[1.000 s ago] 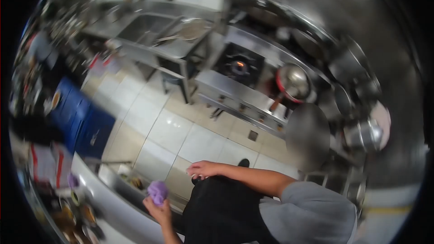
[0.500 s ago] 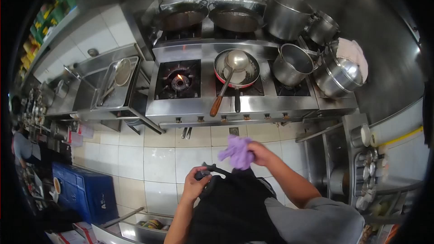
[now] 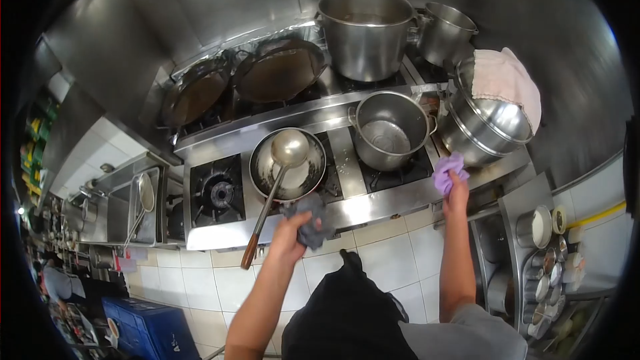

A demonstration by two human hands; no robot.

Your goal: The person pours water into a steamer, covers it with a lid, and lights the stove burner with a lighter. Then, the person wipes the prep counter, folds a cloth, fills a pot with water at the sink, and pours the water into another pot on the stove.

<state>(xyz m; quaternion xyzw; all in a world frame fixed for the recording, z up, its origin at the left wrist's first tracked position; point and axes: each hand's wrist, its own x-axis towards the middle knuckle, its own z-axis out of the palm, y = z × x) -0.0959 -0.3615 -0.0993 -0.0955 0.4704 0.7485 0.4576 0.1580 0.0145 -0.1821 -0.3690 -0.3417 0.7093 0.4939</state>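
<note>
My left hand (image 3: 293, 235) is closed on a dark grey cloth (image 3: 312, 221) at the front edge of the stove. The cloth covers the spot where the handle of the frying pan (image 3: 255, 168) would be, so I cannot tell whether it grips the handle. A ladle (image 3: 289, 149) with a wooden handle rests in the pan, its grip sticking out over the front edge. My right hand (image 3: 457, 193) is closed around a purple cloth (image 3: 450, 172), near the steamer pot (image 3: 467, 123) and to the right of an open two-handled pot (image 3: 390, 135).
A burner (image 3: 221, 193) lies left of the pan. Two dark woks (image 3: 280, 73) and a tall stockpot (image 3: 367, 47) stand on the back row. A pink towel (image 3: 505, 80) drapes over the steamer. Metal containers (image 3: 537, 227) line the right; a blue crate (image 3: 150, 327) stands lower left.
Both hands have moved forward to the stove, the left with the grey cloth, the right with the purple one. My view has shifted closer and turned. The burner's orange flame no longer shows.
</note>
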